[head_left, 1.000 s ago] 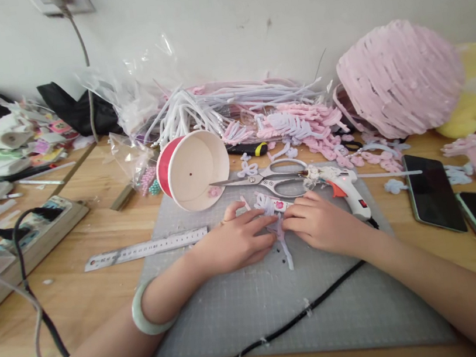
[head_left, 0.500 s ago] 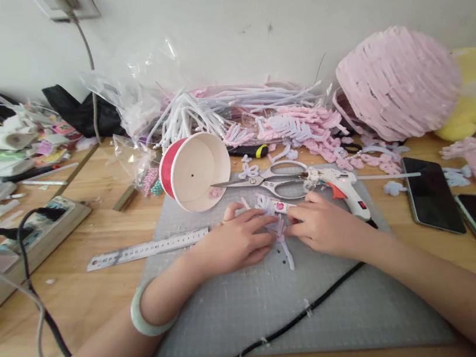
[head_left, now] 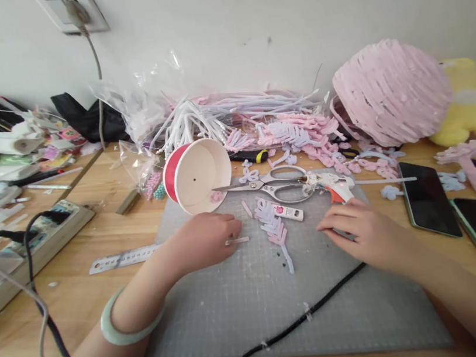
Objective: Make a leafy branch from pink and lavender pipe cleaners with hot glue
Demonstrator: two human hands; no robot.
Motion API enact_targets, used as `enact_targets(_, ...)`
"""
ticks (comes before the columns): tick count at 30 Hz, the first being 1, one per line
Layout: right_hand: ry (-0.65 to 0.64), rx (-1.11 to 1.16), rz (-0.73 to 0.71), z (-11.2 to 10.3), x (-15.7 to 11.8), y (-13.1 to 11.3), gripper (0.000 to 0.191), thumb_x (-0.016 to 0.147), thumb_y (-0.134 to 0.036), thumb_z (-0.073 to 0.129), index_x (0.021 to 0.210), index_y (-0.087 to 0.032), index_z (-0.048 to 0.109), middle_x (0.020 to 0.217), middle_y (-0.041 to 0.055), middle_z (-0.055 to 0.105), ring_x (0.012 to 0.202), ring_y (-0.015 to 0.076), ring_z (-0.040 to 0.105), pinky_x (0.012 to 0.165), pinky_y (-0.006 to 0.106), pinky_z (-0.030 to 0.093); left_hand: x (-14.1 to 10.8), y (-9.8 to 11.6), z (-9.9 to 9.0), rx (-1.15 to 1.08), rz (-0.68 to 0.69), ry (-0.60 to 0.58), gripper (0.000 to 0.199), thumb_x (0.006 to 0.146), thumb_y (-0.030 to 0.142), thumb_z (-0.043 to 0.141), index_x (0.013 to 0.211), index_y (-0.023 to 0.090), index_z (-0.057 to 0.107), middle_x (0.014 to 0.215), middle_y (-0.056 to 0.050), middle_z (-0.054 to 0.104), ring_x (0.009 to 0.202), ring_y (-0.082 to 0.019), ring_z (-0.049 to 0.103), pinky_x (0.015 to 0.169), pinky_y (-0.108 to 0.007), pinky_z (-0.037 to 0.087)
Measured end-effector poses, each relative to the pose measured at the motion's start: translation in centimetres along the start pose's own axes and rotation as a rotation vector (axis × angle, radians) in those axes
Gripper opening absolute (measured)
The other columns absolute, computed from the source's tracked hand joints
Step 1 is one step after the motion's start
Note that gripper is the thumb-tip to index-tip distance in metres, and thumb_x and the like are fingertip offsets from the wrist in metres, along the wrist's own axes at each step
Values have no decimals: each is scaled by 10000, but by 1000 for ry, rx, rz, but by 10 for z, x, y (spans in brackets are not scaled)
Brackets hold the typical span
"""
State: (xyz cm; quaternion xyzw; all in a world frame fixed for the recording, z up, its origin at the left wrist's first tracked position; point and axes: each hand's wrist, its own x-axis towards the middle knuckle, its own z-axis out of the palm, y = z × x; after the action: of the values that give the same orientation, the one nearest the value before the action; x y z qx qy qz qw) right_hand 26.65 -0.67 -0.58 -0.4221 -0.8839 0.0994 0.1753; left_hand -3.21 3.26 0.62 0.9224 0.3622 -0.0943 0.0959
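Observation:
My left hand (head_left: 211, 238) is over the left part of the grey cutting mat (head_left: 248, 313), fingers curled. From its fingertips sticks out a short pale strip (head_left: 238, 240); the grip itself is partly hidden. My right hand (head_left: 355, 230) hovers over the mat's right side, fingers stretched out with nothing in them, just below the glue gun (head_left: 343, 188). Between the hands lies a leaf-shaped piece of lilac and pink chenille stems (head_left: 271, 224), untouched. Beside it are a small white tube-like item with a pink print (head_left: 289, 212) and a small pink piece (head_left: 247, 208).
Scissors (head_left: 279, 186) lie before a tipped red-and-white paper cup (head_left: 202, 174). A steel ruler (head_left: 119, 259) passes behind my left forearm. A black cable (head_left: 286, 330) crosses the mat. Two phones (head_left: 429, 199) lie right, a power strip (head_left: 59, 227) left, chenille stems (head_left: 195, 122) behind.
Both hands have let go of the leaf-shaped chenille piece and moved apart, left hand leftward, right hand rightward. The piece now lies uncovered on the mat. The view has shifted slightly.

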Motion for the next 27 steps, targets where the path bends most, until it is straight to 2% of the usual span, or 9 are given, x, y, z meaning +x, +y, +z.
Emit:
enact_targets(3,24,45,52,6,-4,-3,166,861,-151,478,863,-200,637,843,24,653,792,166,584,758,323,427,3,2,2,-28,14,17,144,781,118,455,684,180,541,696,-11,595,626,-161,551,551,-257,333)
enact_targets(6,63,192,109,13,-1,-17,136,868,-216,502,898,-207,634,886,33,656,814,157,594,747,289,458,7,15,2,-108,68,133,84,780,144,486,736,177,549,710,-17,588,676,-170,545,614,-269,362)
enact_targets(10,12,445,122,23,0,-41,235,803,-340,621,998,-208,613,947,41,648,783,137,594,699,238,481,10,43,9,-329,261,297,62,810,146,489,823,170,544,767,-15,594,764,-154,537,741,-274,376)
enact_targets(13,-33,554,69,30,0,-49,98,845,-252,571,893,-186,626,842,25,648,761,120,589,706,216,468,10,57,19,-348,325,367,94,855,158,448,823,162,536,765,-31,593,745,-153,517,721,-278,376)
enact_targets(18,-79,643,100,33,0,-47,45,820,-171,581,791,-176,615,747,-2,611,694,93,566,665,182,453,10,59,24,-442,401,436,157,899,139,391,839,161,534,762,-44,608,756,-153,520,716,-284,383)
enact_targets(27,-46,654,178,38,2,-48,92,767,-96,550,744,-178,583,704,-13,561,634,88,524,606,186,446,13,56,29,-456,368,479,88,898,185,464,860,161,540,796,-44,621,797,-152,542,756,-274,395)
